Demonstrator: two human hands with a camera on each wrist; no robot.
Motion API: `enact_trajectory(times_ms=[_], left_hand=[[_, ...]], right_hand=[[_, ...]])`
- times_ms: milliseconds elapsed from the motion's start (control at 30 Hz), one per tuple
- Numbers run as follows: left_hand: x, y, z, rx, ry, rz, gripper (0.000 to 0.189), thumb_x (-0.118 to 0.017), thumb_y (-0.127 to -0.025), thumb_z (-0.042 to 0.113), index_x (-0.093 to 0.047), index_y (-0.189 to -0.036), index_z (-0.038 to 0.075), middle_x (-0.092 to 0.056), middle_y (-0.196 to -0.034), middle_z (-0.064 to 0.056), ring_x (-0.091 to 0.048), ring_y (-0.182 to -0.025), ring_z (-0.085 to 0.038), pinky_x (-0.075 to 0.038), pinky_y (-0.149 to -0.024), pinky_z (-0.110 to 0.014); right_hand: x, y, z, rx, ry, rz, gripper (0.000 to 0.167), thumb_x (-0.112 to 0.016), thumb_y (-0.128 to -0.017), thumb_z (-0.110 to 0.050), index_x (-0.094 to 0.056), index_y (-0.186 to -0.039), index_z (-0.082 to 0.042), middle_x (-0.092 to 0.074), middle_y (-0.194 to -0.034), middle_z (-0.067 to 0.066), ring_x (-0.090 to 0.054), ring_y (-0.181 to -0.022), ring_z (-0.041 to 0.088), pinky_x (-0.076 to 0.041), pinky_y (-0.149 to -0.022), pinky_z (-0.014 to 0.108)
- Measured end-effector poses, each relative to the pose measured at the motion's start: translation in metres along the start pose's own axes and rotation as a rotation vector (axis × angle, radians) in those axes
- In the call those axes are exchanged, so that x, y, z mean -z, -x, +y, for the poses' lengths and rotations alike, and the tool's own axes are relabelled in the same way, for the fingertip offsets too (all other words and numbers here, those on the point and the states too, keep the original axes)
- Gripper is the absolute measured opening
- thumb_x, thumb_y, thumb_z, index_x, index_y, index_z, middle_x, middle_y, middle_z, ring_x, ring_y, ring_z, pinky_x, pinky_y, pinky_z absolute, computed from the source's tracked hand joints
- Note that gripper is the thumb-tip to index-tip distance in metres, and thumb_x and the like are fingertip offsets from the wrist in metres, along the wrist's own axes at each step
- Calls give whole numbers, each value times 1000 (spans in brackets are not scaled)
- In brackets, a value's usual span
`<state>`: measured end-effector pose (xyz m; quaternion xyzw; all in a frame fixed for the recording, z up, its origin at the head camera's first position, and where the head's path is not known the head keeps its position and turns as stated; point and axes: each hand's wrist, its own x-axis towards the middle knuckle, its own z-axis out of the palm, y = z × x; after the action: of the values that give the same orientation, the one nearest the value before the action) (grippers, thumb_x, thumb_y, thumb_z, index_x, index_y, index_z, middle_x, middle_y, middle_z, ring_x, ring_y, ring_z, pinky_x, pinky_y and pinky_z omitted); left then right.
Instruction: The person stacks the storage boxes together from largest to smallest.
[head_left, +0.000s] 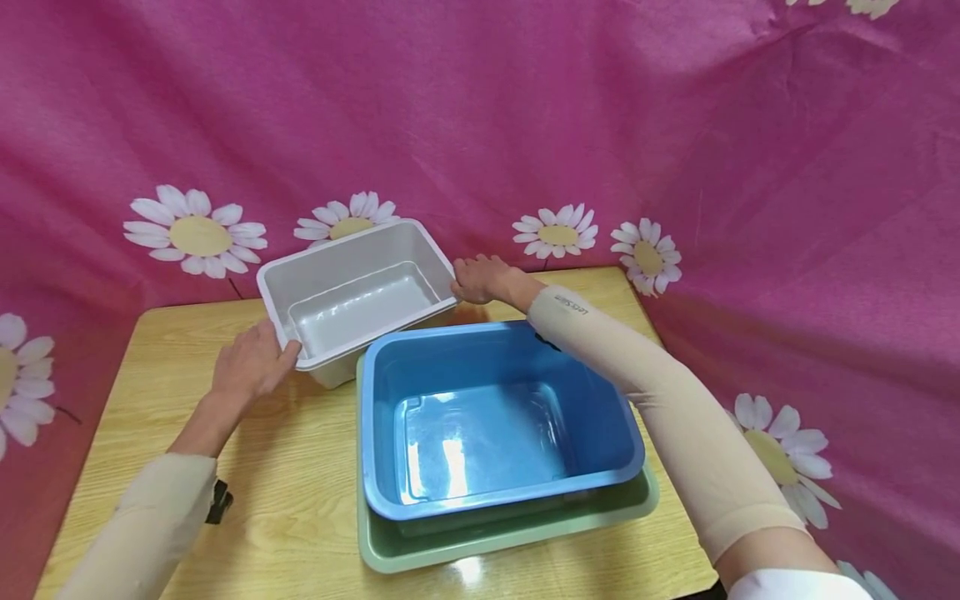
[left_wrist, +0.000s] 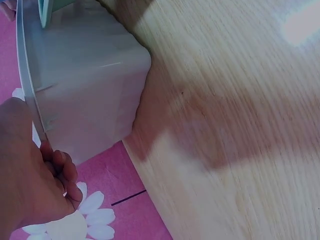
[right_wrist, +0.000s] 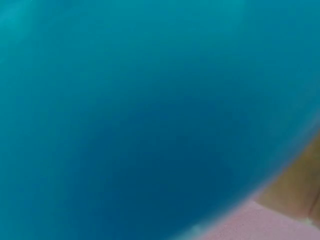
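A light grey plastic basin (head_left: 360, 308) is held at the back left of the table, tilted, its opening toward the head camera. My left hand (head_left: 253, 360) grips the rim at its left end. In the left wrist view, curled fingers of that hand (left_wrist: 37, 167) lie under the basin's rim, beside its outer wall (left_wrist: 95, 85). At the opposite end, my right hand (head_left: 486, 279) holds the rim. Nearer, a blue basin (head_left: 480, 442) sits inside a green basin (head_left: 517, 535). The blue basin (right_wrist: 140, 100) fills most of the right wrist view, blurred.
All of this is on a wood-grain table (head_left: 300, 500). A pink cloth with daisies (head_left: 480, 125) hangs close behind and at both sides. My right forearm passes over the right part of the blue basin. The grey basin's near corner overlaps the nested basins' back left corner in the head view.
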<state>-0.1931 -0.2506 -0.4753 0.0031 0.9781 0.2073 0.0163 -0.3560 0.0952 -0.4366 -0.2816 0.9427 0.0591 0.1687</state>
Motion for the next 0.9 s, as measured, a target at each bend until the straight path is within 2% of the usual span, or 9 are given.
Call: enact_trajectory(times_ms=[133,367,567,767,900], left_hand=[[2,-5,0,-4,-28,-6,43,-45,-97,38,-48,-98,-5,-54,-86,-22,-52,-75,-36,-43,-58,-48],[4,-15,-5,-6,-107,-29,49,-51,-93,45,-47,-94,-5,-52,-81,-20,-49,-72,-36,-43,-59,-49],[5,-21,-8,-41,-92,-60,45,-53,-93,41,-47,-97,-4,-51,-82,-18,-49,-75,-35,-42,-62,-48],[7,-26,-13,-97,-113,-41,42,-51,-94,38,-48,-95,-4,-51,-80,-18,-51,-75,-36,-42,-65,-50],[7,-29,-17,-104,-114,-43,44,-46,-96,39,-47,-98,-5,-50,-83,-18,-49,-77,-37,-40,-68,-50]], right_hand=[[0,0,1,-15,-8,5,40,-54,-96,-36,-47,-120,-4,-59,-105,11,-56,-100,26,-45,-91,42],[-4,-1,2,-5,0,32,45,-53,-97,-40,-46,-123,-4,-60,-111,12,-56,-103,26,-44,-93,42],[-8,2,4,16,30,73,42,-55,-93,-37,-47,-119,-5,-60,-105,11,-57,-99,26,-46,-88,41],[-12,1,7,45,95,59,51,-54,-94,-44,-46,-125,-4,-59,-112,13,-55,-106,26,-43,-92,41],[-13,0,7,67,110,50,53,-54,-93,-46,-45,-125,-4,-58,-111,12,-54,-105,26,-44,-91,40]])
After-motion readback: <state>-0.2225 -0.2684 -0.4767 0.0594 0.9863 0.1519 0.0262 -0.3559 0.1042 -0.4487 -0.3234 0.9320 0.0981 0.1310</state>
